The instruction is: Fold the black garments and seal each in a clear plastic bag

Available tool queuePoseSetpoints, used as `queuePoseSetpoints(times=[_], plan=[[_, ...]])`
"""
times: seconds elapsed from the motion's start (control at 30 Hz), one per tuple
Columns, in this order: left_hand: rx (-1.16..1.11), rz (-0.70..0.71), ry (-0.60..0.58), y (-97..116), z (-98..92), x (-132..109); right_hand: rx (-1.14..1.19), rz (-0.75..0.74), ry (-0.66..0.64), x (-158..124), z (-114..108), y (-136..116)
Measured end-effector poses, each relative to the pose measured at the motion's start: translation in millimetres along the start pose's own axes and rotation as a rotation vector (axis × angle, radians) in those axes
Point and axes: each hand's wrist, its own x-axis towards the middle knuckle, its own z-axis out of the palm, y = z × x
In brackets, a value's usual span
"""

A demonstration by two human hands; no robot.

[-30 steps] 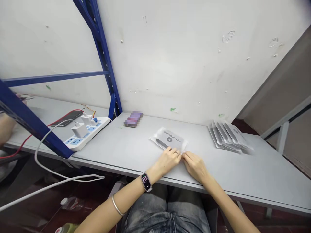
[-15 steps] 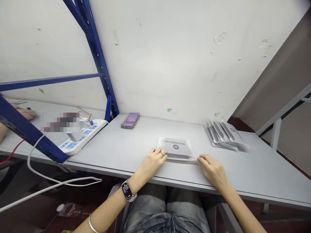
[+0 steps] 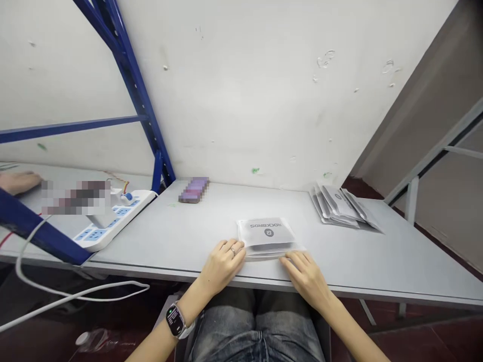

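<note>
A flat ROCKBROS packet [image 3: 266, 236], a grey printed card in a clear plastic sleeve, lies on the grey table [image 3: 162, 241] near its front edge. My left hand [image 3: 222, 260] rests against the packet's left side, fingertips touching the plastic. My right hand [image 3: 304, 274] lies flat at its lower right corner, fingertips on the sleeve's edge. Neither hand grips it. Several similar packets form a fanned stack [image 3: 337, 207] to the right.
A phone [image 3: 194, 190] with a pixelated top lies by the wall. A white power strip [image 3: 115, 218] with a charger sits at left, beyond a blue steel shelf upright [image 3: 49, 241]. A co-worker's hand [image 3: 17, 182] rests farther left.
My hands have moved apart and let go of the packet's front edge. The packet now lies squarer to the table, with its sleeve folded flatter. The co-worker's hand has come into view.
</note>
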Motion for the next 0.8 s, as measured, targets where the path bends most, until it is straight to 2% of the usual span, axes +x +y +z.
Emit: queuePoseSetpoints(times=[0.13, 0.23, 0.37, 0.47, 0.53, 0.63, 0.8], plan=[[-0.055, 0.058, 0.082, 12.9, 1.9, -0.4, 0.001, 0.025, 0.003, 8.6, 2.2, -5.3], [-0.096, 0.100, 0.132, 22.6, 1.3, 0.7, 0.007, -0.016, 0.034, 9.8, 3.5, -9.6], [-0.126, 0.099, 0.187, 27.2, -2.0, 1.3, 0.027, -0.025, 0.116, 4.8, 8.2, -18.0], [-0.144, 0.068, 0.190, 25.6, -4.2, 0.3, 0.030, 0.108, 0.173, 0.3, 10.6, -20.4], [-0.151, 0.059, 0.185, 24.8, -4.8, -0.6, 0.049, 0.177, 0.156, -1.4, 10.5, -20.7], [-0.161, 0.061, 0.193, 25.9, -4.1, -1.7, 0.078, 0.186, 0.120, -2.8, 9.6, -22.1], [-0.181, 0.056, 0.193, 30.0, -1.5, -3.1, 0.042, 0.195, 0.150, -4.1, 11.0, -25.5]])
